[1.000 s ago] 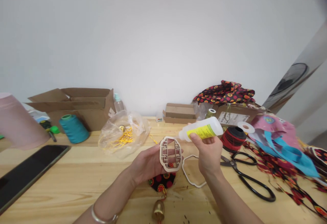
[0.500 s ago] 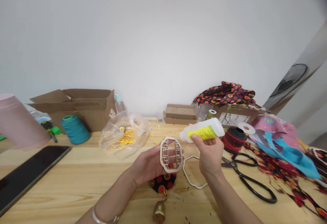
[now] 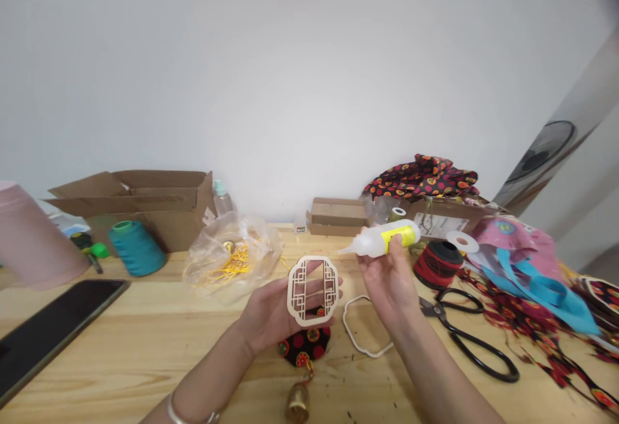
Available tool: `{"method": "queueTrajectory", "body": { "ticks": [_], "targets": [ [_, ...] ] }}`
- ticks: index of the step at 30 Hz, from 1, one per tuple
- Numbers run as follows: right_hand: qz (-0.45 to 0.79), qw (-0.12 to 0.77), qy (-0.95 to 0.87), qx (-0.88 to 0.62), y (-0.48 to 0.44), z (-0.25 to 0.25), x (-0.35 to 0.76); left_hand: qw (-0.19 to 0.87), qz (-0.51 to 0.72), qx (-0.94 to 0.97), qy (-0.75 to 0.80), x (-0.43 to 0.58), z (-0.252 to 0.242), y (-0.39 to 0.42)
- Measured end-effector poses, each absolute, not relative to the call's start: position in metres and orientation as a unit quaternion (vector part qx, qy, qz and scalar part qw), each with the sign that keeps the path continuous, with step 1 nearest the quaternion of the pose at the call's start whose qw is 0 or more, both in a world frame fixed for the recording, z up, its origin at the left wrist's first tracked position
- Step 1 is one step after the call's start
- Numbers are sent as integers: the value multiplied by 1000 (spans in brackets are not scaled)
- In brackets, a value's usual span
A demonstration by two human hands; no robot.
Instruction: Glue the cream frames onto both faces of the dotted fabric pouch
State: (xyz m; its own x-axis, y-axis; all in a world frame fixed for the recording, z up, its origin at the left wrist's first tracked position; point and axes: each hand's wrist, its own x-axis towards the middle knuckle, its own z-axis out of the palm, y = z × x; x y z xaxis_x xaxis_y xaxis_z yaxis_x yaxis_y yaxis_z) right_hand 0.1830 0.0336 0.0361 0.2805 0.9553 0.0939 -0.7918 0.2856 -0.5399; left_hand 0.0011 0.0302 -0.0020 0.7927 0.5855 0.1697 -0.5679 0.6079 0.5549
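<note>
My left hand (image 3: 271,311) holds up a pale wooden lattice frame (image 3: 312,289), its flat face turned toward me. My right hand (image 3: 389,279) grips a white glue bottle (image 3: 384,239) with a yellow label, lying sideways with its nozzle pointing left, a little right of the frame's top edge. Below the frame, on the table, lies a round black pouch with red and orange dots (image 3: 305,345), and a brass bell (image 3: 296,403) hangs from it. A thin white outline frame (image 3: 360,324) lies flat between my hands.
Black scissors (image 3: 476,340), a red-and-black spool (image 3: 438,263), patterned fabric (image 3: 425,179) and blue ribbon (image 3: 541,285) crowd the right. A plastic bag of yellow cord (image 3: 232,256), teal thread cone (image 3: 136,247), cardboard boxes (image 3: 140,202) and a dark tablet (image 3: 48,330) are left.
The lattice frame has shifted slightly left in my left hand. My right hand turned the glue bottle, which now sits lower with its nozzle tip plain to see.
</note>
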Motion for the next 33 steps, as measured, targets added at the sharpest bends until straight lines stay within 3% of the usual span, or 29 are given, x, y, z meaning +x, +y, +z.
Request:
{"method": "queueTrajectory", "body": {
  "ticks": [4,22,33],
  "targets": [
    [640,733,-137,-184,36,34,186,895,329,300,26,0,-3,30],
    [756,633,-107,-126,44,7,167,871,385,291,93,-3,-5,37],
    [745,648,-102,-124,53,4,169,873,377,292,104,-4,-5,41]
  ]
}}
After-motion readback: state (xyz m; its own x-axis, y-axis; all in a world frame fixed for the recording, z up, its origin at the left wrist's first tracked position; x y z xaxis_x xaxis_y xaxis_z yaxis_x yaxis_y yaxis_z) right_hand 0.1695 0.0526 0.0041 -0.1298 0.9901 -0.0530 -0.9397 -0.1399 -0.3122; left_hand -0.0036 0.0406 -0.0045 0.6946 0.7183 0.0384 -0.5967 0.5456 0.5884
